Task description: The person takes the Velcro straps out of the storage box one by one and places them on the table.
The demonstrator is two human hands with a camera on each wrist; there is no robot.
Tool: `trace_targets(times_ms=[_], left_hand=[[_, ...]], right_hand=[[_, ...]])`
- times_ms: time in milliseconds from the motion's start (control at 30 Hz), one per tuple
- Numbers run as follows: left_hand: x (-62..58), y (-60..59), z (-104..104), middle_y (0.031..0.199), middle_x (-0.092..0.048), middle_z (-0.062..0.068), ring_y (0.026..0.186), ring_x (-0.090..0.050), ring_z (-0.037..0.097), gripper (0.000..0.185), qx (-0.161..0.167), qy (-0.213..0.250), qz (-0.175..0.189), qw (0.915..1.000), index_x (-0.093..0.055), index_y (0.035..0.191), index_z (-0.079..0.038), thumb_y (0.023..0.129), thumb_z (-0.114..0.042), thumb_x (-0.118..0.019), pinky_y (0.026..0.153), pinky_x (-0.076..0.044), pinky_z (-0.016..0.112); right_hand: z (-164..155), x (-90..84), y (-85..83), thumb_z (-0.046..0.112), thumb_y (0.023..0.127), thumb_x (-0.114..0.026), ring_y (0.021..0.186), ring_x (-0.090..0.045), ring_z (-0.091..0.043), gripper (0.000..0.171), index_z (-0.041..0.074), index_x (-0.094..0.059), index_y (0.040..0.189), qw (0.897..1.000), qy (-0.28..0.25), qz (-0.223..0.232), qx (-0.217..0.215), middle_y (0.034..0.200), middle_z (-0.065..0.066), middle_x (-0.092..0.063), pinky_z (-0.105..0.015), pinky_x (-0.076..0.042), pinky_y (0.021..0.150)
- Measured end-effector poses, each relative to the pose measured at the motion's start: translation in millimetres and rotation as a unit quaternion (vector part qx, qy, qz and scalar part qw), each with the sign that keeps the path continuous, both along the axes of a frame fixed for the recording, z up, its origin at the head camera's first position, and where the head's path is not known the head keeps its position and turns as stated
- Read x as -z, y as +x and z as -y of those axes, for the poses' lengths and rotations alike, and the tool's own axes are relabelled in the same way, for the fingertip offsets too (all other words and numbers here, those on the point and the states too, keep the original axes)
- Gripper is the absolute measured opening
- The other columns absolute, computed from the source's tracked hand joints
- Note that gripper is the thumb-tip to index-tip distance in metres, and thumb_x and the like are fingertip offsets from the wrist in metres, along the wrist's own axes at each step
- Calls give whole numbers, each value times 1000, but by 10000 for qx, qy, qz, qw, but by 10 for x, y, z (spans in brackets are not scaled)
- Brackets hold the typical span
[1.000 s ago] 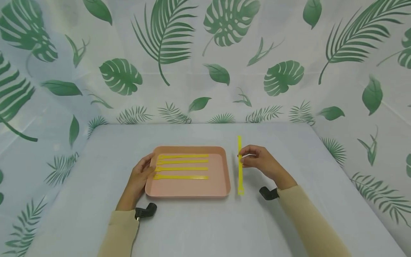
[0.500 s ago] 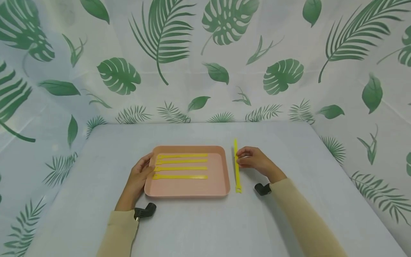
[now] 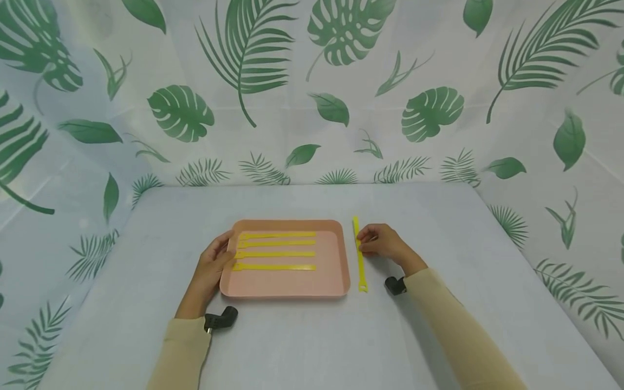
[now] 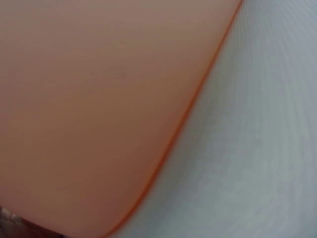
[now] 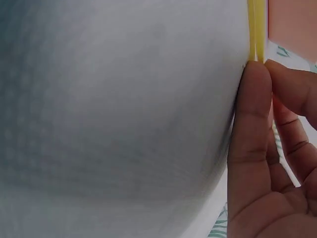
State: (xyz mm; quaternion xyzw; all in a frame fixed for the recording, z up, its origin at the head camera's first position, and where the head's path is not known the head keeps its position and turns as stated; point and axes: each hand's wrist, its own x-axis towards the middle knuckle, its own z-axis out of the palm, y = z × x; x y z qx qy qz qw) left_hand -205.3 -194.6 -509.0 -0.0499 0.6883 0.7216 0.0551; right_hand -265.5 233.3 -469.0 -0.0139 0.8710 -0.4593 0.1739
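Observation:
My left hand point(image 3: 214, 265) grips the left end of a pink rectangular tray point(image 3: 292, 287), thumb over the rim. Inside the tray, several yellow straps point(image 3: 278, 267) with wider slotted heads, like cable ties, lie side by side, heads at the left. My right hand point(image 3: 385, 244) pinches another yellow cable tie point(image 3: 361, 271) between thumb and fingers near its middle. It runs front to back just right of the tray, slotted head nearest me. In the right wrist view the cable tie point(image 5: 256, 29) passes between thumb and forefinger. The left wrist view shows mostly the tray point(image 4: 99, 124).
A white-covered table point(image 3: 292, 346) bears everything. Behind it and at both sides hangs a white cloth point(image 3: 287, 122) printed with green leaves. A black wrist camera point(image 3: 221, 318) sits at the left cuff, another black wrist camera point(image 3: 395, 285) at the right.
My right hand has moved left, bringing the cable tie closer to the tray's right side and lower toward the table. The left hand and the tray stay in place.

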Motion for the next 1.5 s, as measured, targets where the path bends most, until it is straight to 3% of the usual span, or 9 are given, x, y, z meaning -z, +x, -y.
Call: trace_targets(times_ms=[267,467,600,800,1067,1267,1500], left_hand=[[4,-9,20,174,-31,18,160,-33,29,58,14,31,-55,10000,-36,166,-1,110,2,-51,123,-38,25],[4,-18,33,173,-33,19,160,-33,29,58,-19,-3,-77,10000,-36,166,0,109,2,-50,126,-36,29],[3,-19,37,173,-32,19,160,-33,30,58,-24,0,-72,10000,-35,166,1,109,3,-50,126,-36,30],[9,-7,35,174,-32,17,160,-33,28,59,0,-8,4,10000,-35,167,-2,111,-1,-51,125,-38,29],[9,10,18,175,-31,17,161,-32,28,57,46,33,-53,10000,-34,167,-2,112,-2,-50,129,-33,37],[17,-12,9,174,-32,17,160,-33,29,57,48,47,-95,9999,-35,167,-2,112,-2,-50,127,-35,34],[26,-24,13,174,-32,17,160,-34,30,57,36,9,-70,10000,-35,167,-2,111,-2,-49,125,-38,31]], right_hand=[[24,-36,0,-6,93,-78,84,-63,-16,19,-6,-70,109,9996,258,-123,51,97,-8,-64,-22,-61,74],[25,-113,14,-2,95,-76,95,-68,-25,20,-4,-71,114,9967,481,-616,-196,110,-16,-70,-28,-59,77],[40,-186,40,-1,97,-75,107,-70,-34,23,-5,-71,120,9932,335,-1046,-374,121,-22,-72,-37,-59,86],[108,-296,110,0,99,-74,116,-69,-40,32,-9,-68,129,9900,-130,-1328,-460,128,-27,-71,-45,-58,97],[242,-365,202,-1,99,-75,114,-69,-37,33,-10,-68,129,9823,-623,-1678,-556,128,-26,-71,-25,-58,95],[393,-480,249,-1,99,-75,114,-70,-36,29,-10,-70,127,9771,-788,-1793,-829,127,-27,-71,-35,-59,100],[580,-585,226,0,98,-76,110,-70,-31,30,-10,-71,126,9724,-1036,-1638,-1301,123,-24,-73,-25,-60,91]])
